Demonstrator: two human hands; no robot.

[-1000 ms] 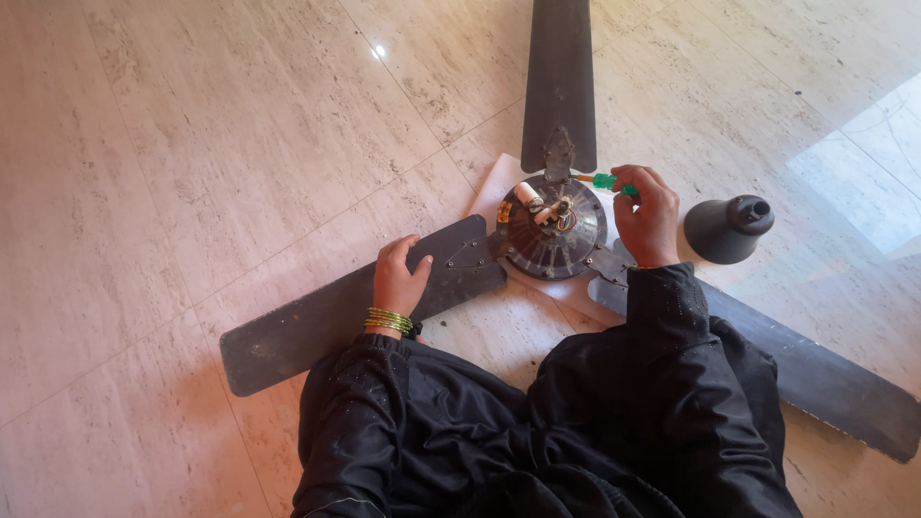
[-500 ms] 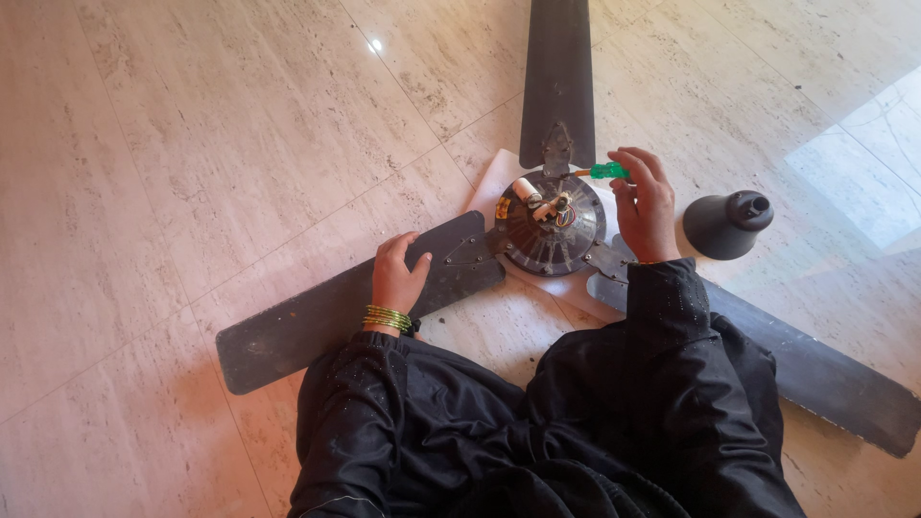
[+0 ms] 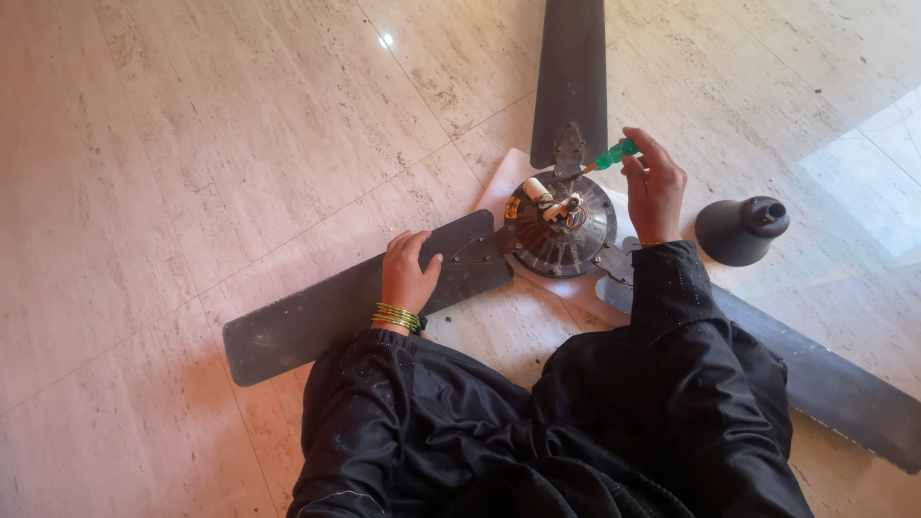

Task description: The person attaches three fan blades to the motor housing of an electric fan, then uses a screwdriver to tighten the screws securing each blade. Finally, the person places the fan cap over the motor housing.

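A dark ceiling fan lies on the tiled floor, its round motor housing facing up with a white capacitor and coloured wires on top. My left hand presses flat on the near-left blade, green and gold bangles at the wrist. My right hand grips a green-handled screwdriver, its tip pointing at the bracket of the far blade. A third blade runs off to the right under my sleeve.
A dark bell-shaped fan canopy stands on the floor right of the motor. A pale sheet of paper lies under the hub. My black-clothed knees fill the lower middle. Bright sunlight falls on the tiles at far right.
My right hand has lifted the screwdriver up and away from the hub's right edge toward the far blade's bracket. The left hand has stayed on the blade.
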